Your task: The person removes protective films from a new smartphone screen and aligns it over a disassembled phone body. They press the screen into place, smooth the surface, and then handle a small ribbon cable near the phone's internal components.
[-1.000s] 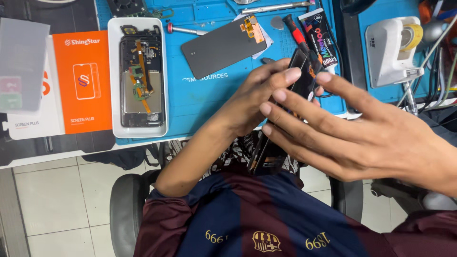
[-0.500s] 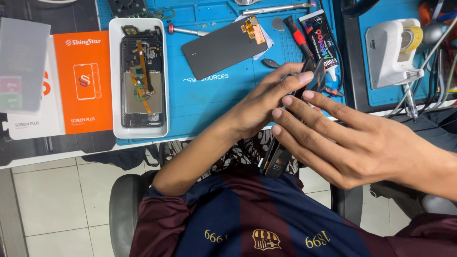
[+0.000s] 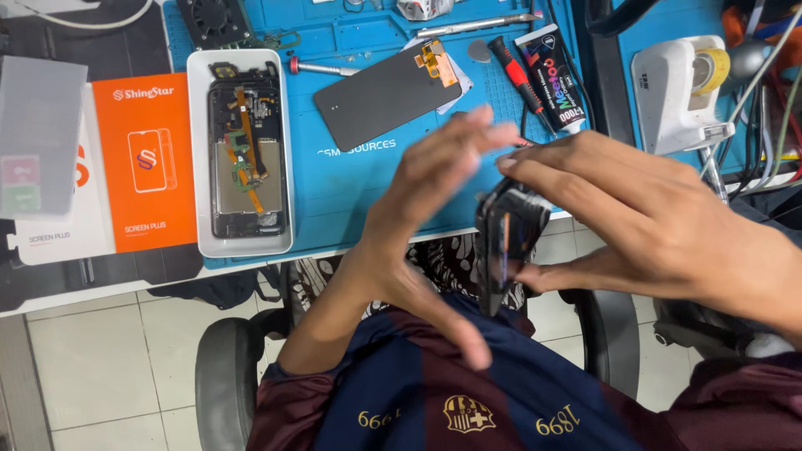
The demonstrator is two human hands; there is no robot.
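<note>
Mat, blue, spreads over the bench beyond the grip and carries nearly everything else. Chair shows below the grip, under the person's striped shirt. Left of the grip, well apart, lie an orange box and a frosted case, off the mat on the dark bench. Between box and grip sits a white tray holding an opened phone, its boards and an orange flex bared. Beyond the right hand, to the right, stands a white tape dispenser.

Right hand pinches a dark phone part edge-on, fingers over its top end and thumb at its lower side; it hangs above the lap, just off the mat's near edge. What kind of part it is I cannot tell, since it is blurred and seen on edge. Left hand stands open just beside it, fingers spread and straight, holding nothing; whether its fingertips touch the part is unclear. This hand covers some of the mat behind it.

Just beyond the left fingertips a black panel lies flat, tilted, with an orange flex at its far corner. Near it, beyond the grip, lie a glue tube, a red-handled screwdriver and a grey pick.
</note>
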